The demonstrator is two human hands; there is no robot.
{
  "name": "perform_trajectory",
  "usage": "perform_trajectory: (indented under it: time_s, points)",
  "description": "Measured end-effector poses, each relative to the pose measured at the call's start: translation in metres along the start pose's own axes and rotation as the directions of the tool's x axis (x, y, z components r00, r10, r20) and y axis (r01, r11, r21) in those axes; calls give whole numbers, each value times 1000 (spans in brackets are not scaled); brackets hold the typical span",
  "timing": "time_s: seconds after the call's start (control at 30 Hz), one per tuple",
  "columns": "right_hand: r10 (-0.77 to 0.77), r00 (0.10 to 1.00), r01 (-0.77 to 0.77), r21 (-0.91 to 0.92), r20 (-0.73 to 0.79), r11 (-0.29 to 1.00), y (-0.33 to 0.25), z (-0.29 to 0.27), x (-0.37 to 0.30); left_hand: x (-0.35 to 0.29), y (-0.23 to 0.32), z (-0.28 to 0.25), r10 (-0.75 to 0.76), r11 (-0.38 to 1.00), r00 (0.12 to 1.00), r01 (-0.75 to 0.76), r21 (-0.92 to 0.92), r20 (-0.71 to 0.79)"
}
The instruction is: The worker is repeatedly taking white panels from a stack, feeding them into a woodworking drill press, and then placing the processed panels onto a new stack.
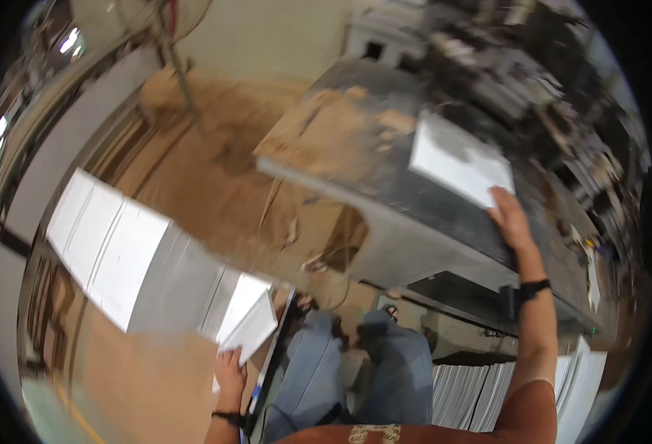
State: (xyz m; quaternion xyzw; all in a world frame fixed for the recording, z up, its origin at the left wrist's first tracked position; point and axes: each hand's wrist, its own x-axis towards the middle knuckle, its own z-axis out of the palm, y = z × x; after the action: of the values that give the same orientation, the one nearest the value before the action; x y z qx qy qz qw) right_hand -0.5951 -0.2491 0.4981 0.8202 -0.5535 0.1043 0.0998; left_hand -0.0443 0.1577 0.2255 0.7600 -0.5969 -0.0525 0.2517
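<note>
My right hand (509, 216) reaches up and forward, fingers on the near edge of a white stack of sheets (459, 160) lying on the dark metal machine table (385, 214). My left hand (230, 372) is low at my left side, gripping a thin bundle of white sheets (250, 320) by its lower edge. That bundle sits against the end of a long block of stacked white sheets (119, 251). Both wrists wear a dark band. The picture is blurred by motion.
Dusty brown debris (326, 129) covers the far left part of the machine table. Machine parts (518, 81) crowd the back right. More upright white sheets (466, 396) stand low on the right. My legs in blue trousers (355, 370) are below. A fan stand (182, 66) rises at the back.
</note>
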Motion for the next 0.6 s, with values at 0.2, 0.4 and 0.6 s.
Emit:
perform_trajectory:
  time_s: [0.2, 0.4, 0.6]
  points:
    - [-25, 995, 26, 12, -98, 1000, -31, -13, 13, 32, -34, 58, -125, 988, 991, 128, 85, -40]
    - [26, 991, -32, -48, -128, 998, -67, -25, 16, 69, -58, 145, -319, 893, 945, 273, 358, 76]
    - [23, 990, -35, -83, -137, 996, -77, -31, 19, 70, -90, 194, -367, 860, 876, 191, 473, 313]
